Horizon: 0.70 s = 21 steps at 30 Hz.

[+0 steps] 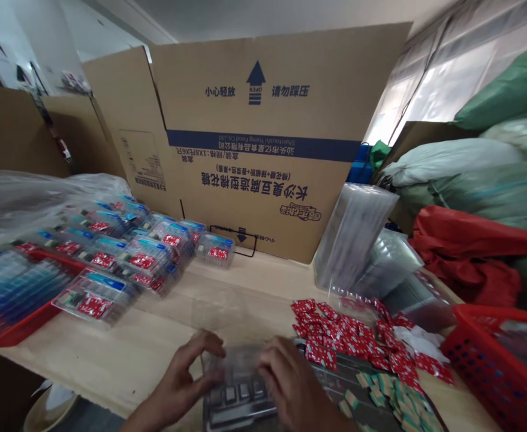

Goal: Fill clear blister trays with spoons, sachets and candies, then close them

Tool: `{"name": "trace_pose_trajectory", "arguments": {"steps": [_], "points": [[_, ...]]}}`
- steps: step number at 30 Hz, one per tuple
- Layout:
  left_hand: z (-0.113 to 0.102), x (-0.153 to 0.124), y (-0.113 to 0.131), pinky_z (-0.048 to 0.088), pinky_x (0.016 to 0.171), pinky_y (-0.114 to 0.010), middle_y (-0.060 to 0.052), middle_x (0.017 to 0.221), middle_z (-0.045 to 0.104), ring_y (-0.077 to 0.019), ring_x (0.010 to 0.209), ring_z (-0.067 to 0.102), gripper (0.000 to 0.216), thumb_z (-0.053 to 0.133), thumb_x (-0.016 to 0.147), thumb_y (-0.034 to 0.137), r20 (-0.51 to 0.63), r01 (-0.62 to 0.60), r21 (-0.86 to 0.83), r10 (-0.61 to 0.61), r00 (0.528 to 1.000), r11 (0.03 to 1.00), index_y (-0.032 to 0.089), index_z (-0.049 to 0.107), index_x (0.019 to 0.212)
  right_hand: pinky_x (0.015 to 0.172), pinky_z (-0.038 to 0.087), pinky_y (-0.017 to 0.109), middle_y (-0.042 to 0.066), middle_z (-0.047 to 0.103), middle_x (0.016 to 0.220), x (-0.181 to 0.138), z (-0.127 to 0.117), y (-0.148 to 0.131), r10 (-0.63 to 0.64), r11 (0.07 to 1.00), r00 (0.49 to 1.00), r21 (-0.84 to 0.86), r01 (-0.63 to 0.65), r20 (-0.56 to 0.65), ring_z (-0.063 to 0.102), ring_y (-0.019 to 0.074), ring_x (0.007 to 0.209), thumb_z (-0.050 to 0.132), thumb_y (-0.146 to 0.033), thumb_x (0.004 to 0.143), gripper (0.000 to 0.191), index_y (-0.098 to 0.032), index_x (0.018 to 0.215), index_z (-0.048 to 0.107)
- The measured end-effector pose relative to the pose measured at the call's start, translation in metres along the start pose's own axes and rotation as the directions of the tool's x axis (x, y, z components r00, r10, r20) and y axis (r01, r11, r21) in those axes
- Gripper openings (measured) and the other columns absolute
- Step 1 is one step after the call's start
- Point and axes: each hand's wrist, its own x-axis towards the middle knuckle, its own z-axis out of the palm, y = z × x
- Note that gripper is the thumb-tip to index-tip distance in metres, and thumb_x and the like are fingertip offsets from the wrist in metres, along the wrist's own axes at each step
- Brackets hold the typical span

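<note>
A clear plastic tray (240, 399) with moulded compartments lies at the table's near edge, between my two hands. My left hand (184, 378) grips its left side, fingers curved and thumb beneath them. At the upper right part of the tray is my right hand (288, 384), its fingers curled in on the plastic. Motion blurs the tray's upper part, so I cannot tell a lid from the tray there. Red printed sachets (344, 330) lie in a heap beyond my right hand. Small green-and-tan packets (398, 396) are piled to the right of it.
Filled clear packs (144, 258) with red sachets stand in stacks on the left, near a red basket (33, 318) of blue-tinted trays. A large cardboard box (263, 114) rises behind. Stacked clear plastic trays (353, 234) and another red basket (501, 360) occupy the right.
</note>
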Motion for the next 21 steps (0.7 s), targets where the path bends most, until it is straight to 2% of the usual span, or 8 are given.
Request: {"name": "trace_pose_trajectory", "arguments": {"steps": [3, 5, 6, 8, 10, 12, 16, 21], "points": [[0.003, 0.031, 0.000, 0.046, 0.070, -0.028, -0.003, 0.075, 0.058, -0.0171, 0.073, 0.056, 0.030, 0.056, 0.081, 0.048, -0.149, 0.102, -0.137, -0.122, 0.981, 0.985, 0.018, 0.058, 0.082, 0.084, 0.046, 0.035, 0.008, 0.056, 0.106, 0.017, -0.011, 0.021, 0.120, 0.979, 0.992, 0.169, -0.112, -0.039, 0.053, 0.0208, 0.099, 0.049, -0.024, 0.089, 0.023, -0.020, 0.111, 0.051], [0.006, 0.052, -0.014, 0.047, 0.076, -0.031, -0.005, 0.087, 0.062, -0.0197, 0.084, 0.059, 0.036, 0.053, 0.081, 0.048, -0.161, 0.173, -0.158, -0.198, 0.967, 0.972, 0.018, 0.057, 0.100, 0.079, 0.049, 0.033, 0.008, 0.055, 0.107, 0.024, -0.003, 0.053, 0.244, 0.934, 0.969, 0.277, -0.227, -0.031, 0.056, 0.0194, 0.095, 0.047, -0.027, 0.088, 0.028, -0.020, 0.114, 0.053], [0.007, 0.061, -0.023, 0.047, 0.083, -0.035, -0.008, 0.099, 0.063, -0.0226, 0.095, 0.058, 0.042, 0.051, 0.081, 0.047, -0.152, 0.218, -0.086, -0.230, 0.961, 0.972, 0.018, 0.054, 0.111, 0.075, 0.050, 0.032, 0.008, 0.056, 0.104, 0.025, 0.004, 0.072, 0.328, 0.901, 0.945, 0.306, -0.307, -0.017, 0.058, 0.0181, 0.088, 0.046, -0.027, 0.088, 0.027, -0.020, 0.111, 0.056], [0.008, 0.072, -0.042, 0.040, 0.096, -0.044, -0.014, 0.122, 0.056, -0.0284, 0.116, 0.049, 0.052, 0.050, 0.080, 0.044, -0.146, 0.312, 0.211, -0.286, 0.947, 0.926, 0.016, 0.048, 0.124, 0.073, 0.051, 0.032, 0.007, 0.057, 0.103, 0.028, 0.020, 0.114, 0.509, 0.833, 0.860, 0.272, -0.482, -0.033, 0.059, 0.0175, 0.082, 0.046, -0.028, 0.083, 0.030, -0.019, 0.109, 0.059], [0.009, 0.077, -0.058, 0.030, 0.103, -0.051, -0.017, 0.134, 0.048, -0.0326, 0.126, 0.040, 0.051, 0.050, 0.080, 0.042, -0.122, 0.332, 0.547, -0.319, 0.940, 0.768, 0.015, 0.051, 0.123, 0.076, 0.051, 0.033, 0.007, 0.058, 0.101, 0.031, 0.034, 0.150, 0.617, 0.775, 0.786, 0.205, -0.598, -0.039, 0.059, 0.0186, 0.084, 0.046, -0.027, 0.080, 0.030, -0.019, 0.104, 0.062], [0.009, 0.080, -0.067, 0.025, 0.105, -0.054, -0.017, 0.139, 0.043, -0.0340, 0.130, 0.035, 0.050, 0.054, 0.079, 0.042, -0.058, 0.264, 0.746, -0.335, 0.940, 0.611, 0.017, 0.054, 0.122, 0.080, 0.050, 0.034, 0.007, 0.059, 0.100, 0.034, 0.044, 0.174, 0.657, 0.748, 0.753, 0.155, -0.646, -0.036, 0.059, 0.0202, 0.090, 0.046, -0.024, 0.077, 0.031, -0.019, 0.102, 0.064], [0.004, 0.080, -0.073, 0.024, 0.107, -0.053, -0.015, 0.141, 0.042, -0.0315, 0.131, 0.035, 0.052, 0.058, 0.078, 0.036, -0.012, 0.171, 0.861, -0.316, 0.949, 0.479, 0.018, 0.052, 0.127, 0.097, 0.039, 0.040, 0.013, 0.055, 0.114, 0.035, 0.056, 0.177, 0.665, 0.747, 0.746, 0.040, -0.664, -0.044, 0.050, 0.0252, 0.110, 0.049, -0.021, 0.077, 0.037, -0.016, 0.111, 0.061], [-0.013, 0.069, -0.092, 0.021, 0.105, -0.061, -0.014, 0.142, 0.041, -0.0339, 0.133, 0.032, 0.047, 0.055, 0.083, 0.030, -0.160, 0.259, 0.901, -0.287, 0.944, 0.349, 0.026, 0.051, 0.130, 0.096, 0.039, 0.035, 0.010, 0.059, 0.114, 0.030, 0.079, 0.143, 0.556, 0.831, 0.818, -0.076, -0.551, 0.149, 0.051, 0.0248, 0.109, 0.064, -0.025, 0.072, 0.033, -0.020, 0.105, 0.065]]}}
